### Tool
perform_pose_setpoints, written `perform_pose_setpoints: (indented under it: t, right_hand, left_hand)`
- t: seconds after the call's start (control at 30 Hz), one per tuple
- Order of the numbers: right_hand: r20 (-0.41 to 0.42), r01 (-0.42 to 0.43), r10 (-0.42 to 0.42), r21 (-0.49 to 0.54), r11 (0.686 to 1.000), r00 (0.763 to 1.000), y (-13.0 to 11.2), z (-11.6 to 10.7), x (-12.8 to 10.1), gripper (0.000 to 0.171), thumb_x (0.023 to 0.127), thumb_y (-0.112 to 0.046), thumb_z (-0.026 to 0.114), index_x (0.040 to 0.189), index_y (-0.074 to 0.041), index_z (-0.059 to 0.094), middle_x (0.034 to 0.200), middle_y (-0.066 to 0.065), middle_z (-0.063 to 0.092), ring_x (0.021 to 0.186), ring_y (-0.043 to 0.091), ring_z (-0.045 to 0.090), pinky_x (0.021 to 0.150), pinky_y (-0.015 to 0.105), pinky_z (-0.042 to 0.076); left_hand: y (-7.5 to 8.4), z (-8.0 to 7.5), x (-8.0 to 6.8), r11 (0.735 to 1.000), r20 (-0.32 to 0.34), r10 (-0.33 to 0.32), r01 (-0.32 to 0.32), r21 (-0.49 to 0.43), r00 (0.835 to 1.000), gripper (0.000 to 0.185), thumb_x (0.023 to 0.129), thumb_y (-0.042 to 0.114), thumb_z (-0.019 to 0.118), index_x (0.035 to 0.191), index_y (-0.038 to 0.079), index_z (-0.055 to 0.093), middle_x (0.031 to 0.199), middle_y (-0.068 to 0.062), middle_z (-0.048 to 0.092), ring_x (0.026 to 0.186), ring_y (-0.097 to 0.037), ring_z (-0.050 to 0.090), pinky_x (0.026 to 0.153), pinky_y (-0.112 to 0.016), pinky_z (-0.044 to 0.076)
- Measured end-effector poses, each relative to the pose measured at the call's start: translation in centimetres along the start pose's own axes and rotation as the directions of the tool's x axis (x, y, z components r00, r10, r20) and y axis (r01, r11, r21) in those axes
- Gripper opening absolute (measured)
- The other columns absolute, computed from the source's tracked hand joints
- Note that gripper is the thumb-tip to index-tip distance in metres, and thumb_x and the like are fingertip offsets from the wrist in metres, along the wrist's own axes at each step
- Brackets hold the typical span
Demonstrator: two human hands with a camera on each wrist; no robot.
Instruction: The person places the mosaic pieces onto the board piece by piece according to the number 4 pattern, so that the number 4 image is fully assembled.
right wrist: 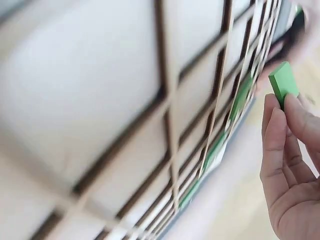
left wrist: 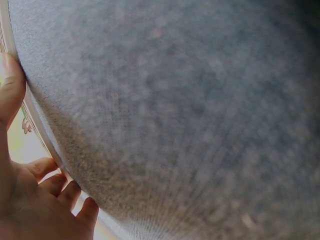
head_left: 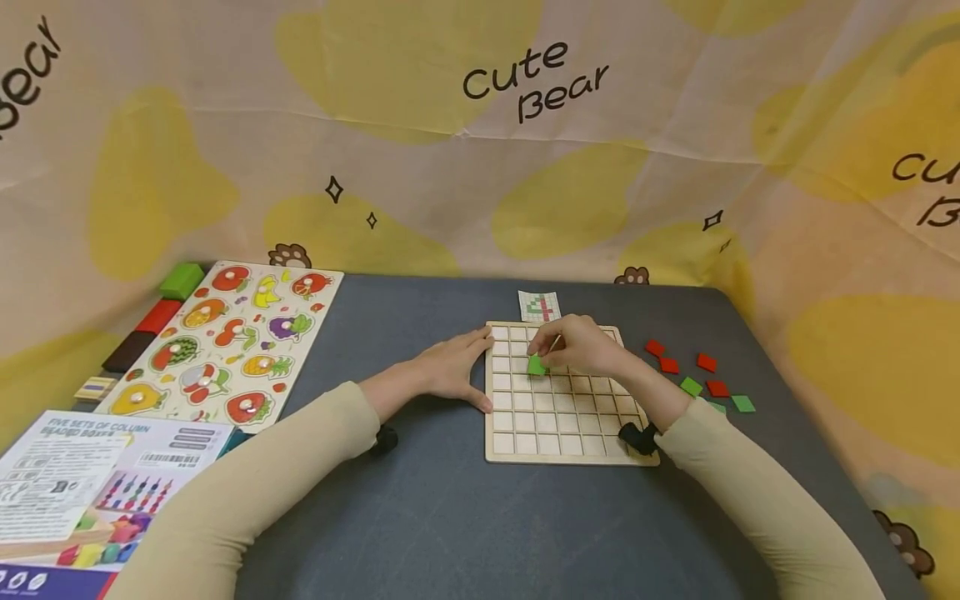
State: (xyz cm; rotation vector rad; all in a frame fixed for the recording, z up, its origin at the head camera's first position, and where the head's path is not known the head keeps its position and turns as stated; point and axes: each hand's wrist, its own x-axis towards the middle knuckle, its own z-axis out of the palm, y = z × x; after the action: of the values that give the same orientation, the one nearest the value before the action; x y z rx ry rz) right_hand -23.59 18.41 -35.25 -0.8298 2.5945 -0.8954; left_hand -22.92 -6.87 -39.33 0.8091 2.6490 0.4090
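Note:
A wooden grid board with square cells lies on the dark grey table. My right hand hovers over its upper middle and pinches a green square tile just above the cells; the same green tile shows at my fingertips in the right wrist view, close to the grid board. My left hand rests against the board's left edge, fingers and thumb spread along it. In the left wrist view my left hand touches the board's rim beside the table surface.
Loose red tiles and green tiles lie right of the board. A small pattern card sits behind it. A fruit peg puzzle, coloured blocks and a printed toy box occupy the table's left side.

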Motion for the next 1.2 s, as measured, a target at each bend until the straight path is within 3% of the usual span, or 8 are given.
perform_pose_setpoints:
  t: [0.1,0.33,0.8,1.03,1.2]
  right_hand:
    - [0.023,0.024,-0.023,-0.011,1.000,0.999,-0.5,1.0,0.7,0.014,0.086,0.000,0.072,0.097,-0.009,0.076,0.092,0.008,0.075,0.083,0.016,0.070,0.076,0.029,0.059]
    - [0.059,0.011,-0.008,-0.054,0.998,0.998,-0.9,2.2,1.3,0.012,0.085,0.002,0.071,0.090,-0.008,0.077,0.087,0.005,0.076,0.077,0.010,0.068,0.070,0.023,0.055]
    - [0.085,0.045,-0.033,-0.137,0.990,0.996,-0.9,2.3,1.0,0.018,0.082,-0.002,0.077,0.096,-0.012,0.079,0.094,0.003,0.077,0.085,0.012,0.071,0.076,0.027,0.057]
    - [0.064,0.005,0.001,-0.093,0.996,0.998,0.0,0.7,-0.2,0.027,0.084,-0.006,0.076,0.110,-0.008,0.074,0.086,0.004,0.070,0.079,0.014,0.066,0.075,0.030,0.055]
    - [-0.012,-0.043,0.042,-0.094,0.995,0.999,2.5,-2.1,-2.8,0.029,0.087,-0.009,0.073,0.116,-0.007,0.072,0.098,0.010,0.072,0.088,0.020,0.069,0.077,0.033,0.058]
  left_hand:
    - [-0.1,0.0,0.0,1.000,-0.004,0.000,0.000,0.004,1.000,0.114,0.073,0.065,0.077,0.159,0.013,0.022,0.169,-0.006,0.007,0.156,-0.029,0.016,0.122,-0.056,0.026]
    - [-0.2,0.0,-0.1,1.000,-0.004,0.000,0.000,-0.005,1.000,0.114,0.074,0.064,0.077,0.159,0.013,0.022,0.169,-0.006,0.007,0.156,-0.029,0.016,0.123,-0.055,0.025]
    - [-0.1,0.1,0.0,1.000,-0.002,0.001,-0.001,0.006,1.000,0.114,0.073,0.065,0.077,0.159,0.012,0.022,0.169,-0.006,0.007,0.156,-0.029,0.015,0.123,-0.055,0.025]
    - [0.0,0.1,0.2,1.000,-0.002,0.003,-0.003,0.012,1.000,0.114,0.074,0.065,0.076,0.159,0.014,0.022,0.170,-0.005,0.006,0.157,-0.028,0.015,0.123,-0.055,0.025]
    - [-0.1,0.2,0.1,1.000,-0.001,0.009,-0.009,0.008,1.000,0.114,0.074,0.064,0.076,0.159,0.014,0.020,0.170,-0.006,0.006,0.157,-0.028,0.014,0.124,-0.054,0.023]
